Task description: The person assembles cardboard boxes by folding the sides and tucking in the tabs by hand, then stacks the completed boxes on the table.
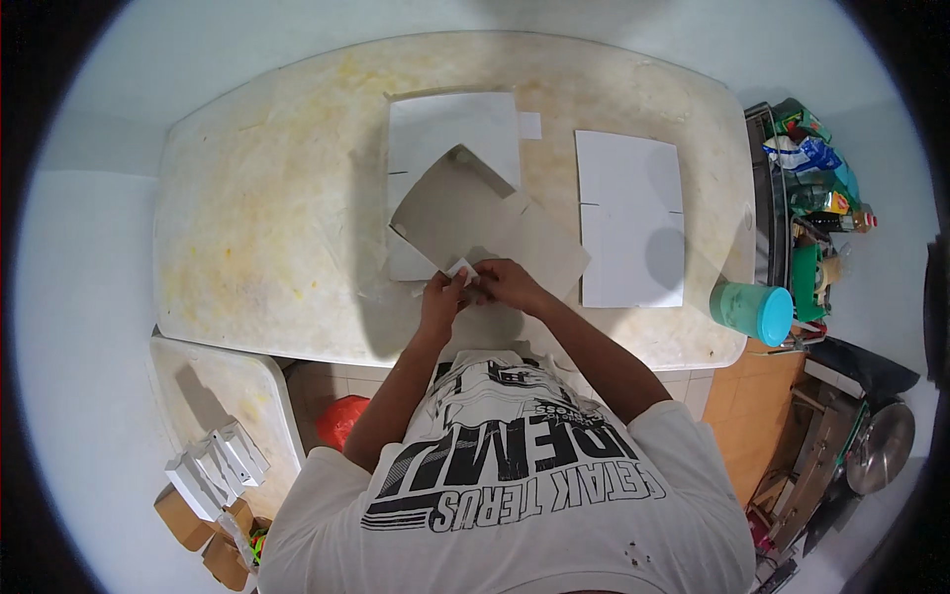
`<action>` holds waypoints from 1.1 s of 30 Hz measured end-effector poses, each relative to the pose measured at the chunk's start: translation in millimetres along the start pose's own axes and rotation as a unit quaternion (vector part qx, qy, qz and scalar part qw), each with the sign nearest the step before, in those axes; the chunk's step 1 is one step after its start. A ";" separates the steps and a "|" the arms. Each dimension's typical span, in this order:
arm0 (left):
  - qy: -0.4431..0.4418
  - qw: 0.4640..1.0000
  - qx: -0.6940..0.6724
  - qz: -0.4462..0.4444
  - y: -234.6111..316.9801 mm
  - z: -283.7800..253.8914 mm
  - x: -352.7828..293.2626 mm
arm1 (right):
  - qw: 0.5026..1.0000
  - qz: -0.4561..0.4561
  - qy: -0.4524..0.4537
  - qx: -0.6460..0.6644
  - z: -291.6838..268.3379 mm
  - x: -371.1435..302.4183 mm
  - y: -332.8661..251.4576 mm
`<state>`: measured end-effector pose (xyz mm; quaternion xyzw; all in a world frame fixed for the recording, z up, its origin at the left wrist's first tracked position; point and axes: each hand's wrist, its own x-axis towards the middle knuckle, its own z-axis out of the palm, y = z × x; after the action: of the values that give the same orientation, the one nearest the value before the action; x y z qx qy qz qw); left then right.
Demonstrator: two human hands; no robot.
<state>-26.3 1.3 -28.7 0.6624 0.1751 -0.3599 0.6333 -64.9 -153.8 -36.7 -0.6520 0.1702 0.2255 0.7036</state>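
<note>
A cardboard box blank, grey inside and part-folded, lies turned at an angle before me. Its left side panel stands raised, while the right part spreads flat. At the near edge my left hand is closed on a small white flap of the blank, thumb on top. Close beside it, my right hand pinches the same near corner; its fingertips are partly hidden. Under the blank lies a flat white cardboard sheet. Another white sheet with short slits rests to the right.
Everything lies on a large pale stained table. A teal lidded tub sits at its right edge, beside a rack with bottles and packets. Small white boxes are on a lower table at left. A red bag is below.
</note>
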 end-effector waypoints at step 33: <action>-0.144 0.940 0.294 0.093 104.5 -7.0 -14.2 | 0.999 -0.015 0.047 0.018 -87.0 -52.6 -35.9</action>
<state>37.8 -3.0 55.2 0.7734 -0.0940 -0.4267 0.4593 -84.9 -247.0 13.5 -0.6518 0.1970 0.1809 0.7097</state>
